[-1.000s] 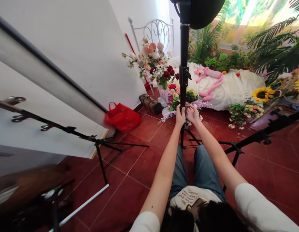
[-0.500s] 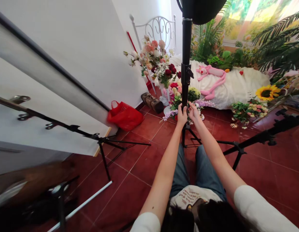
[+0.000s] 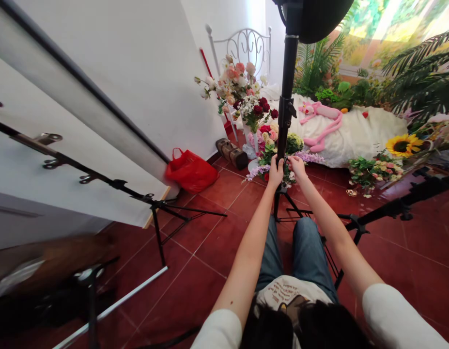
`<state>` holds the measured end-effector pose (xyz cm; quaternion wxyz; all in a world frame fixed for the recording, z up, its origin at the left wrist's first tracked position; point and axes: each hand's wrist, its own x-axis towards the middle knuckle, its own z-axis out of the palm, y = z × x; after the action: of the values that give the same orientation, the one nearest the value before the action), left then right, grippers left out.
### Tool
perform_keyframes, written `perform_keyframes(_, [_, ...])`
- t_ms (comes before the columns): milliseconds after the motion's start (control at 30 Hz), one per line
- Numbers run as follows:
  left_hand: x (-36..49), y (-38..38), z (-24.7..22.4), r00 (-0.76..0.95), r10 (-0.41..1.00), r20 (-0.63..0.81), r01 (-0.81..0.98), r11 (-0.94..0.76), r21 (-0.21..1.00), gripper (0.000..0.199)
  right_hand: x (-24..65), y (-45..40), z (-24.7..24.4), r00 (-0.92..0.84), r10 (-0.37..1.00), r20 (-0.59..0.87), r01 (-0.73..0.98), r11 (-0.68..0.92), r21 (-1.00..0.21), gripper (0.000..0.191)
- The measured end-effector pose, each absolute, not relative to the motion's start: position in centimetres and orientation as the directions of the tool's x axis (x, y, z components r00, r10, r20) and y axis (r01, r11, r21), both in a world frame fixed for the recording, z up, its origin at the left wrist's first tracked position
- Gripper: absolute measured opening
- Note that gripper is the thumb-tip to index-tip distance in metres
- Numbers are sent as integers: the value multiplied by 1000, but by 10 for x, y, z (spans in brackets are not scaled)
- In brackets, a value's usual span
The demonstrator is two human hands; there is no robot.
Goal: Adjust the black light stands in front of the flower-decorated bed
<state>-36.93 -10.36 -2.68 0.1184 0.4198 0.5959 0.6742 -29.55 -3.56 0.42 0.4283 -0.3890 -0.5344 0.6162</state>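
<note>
Fingers of the left hand (image 3: 276, 172) are clamped around the black light stand (image 3: 283, 128) at mid-frame; those of the right hand (image 3: 297, 167) curl at its right side, gripping what I cannot tell. The stand is upright, tripod legs spread, lamp head (image 3: 322, 19) on at top centre, but the handwork there looks unfinished. Beyond lies a Pink Panther plush (image 3: 328, 112), upper right.

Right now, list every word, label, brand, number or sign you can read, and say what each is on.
No text can be read clearly.
White shirt: lines of brown lettering, upside down in view, too small and blurred to read.
Black stand: no readable marking.
Red bag: no readable lettering.
</note>
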Motion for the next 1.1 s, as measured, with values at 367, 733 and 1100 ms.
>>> perform_keyframes(367, [-356, -108, -24, -702, 592, 397, 367, -177, 913, 46, -107, -88, -26, -338, 900, -275, -172, -346, -922, 12])
perform_keyframes(733, [-216, -103, -79, -717, 554, 423, 420, -141, 897, 50, 29, -121, -60, -38, 885, -465, -523, -414, -745, 10])
perform_keyframes(1100, [-54, -17, -13, 220, 889, 401, -38, -403, 914, 35, 66, -119, -11, -177, 932, -317, -809, -321, -493, 16])
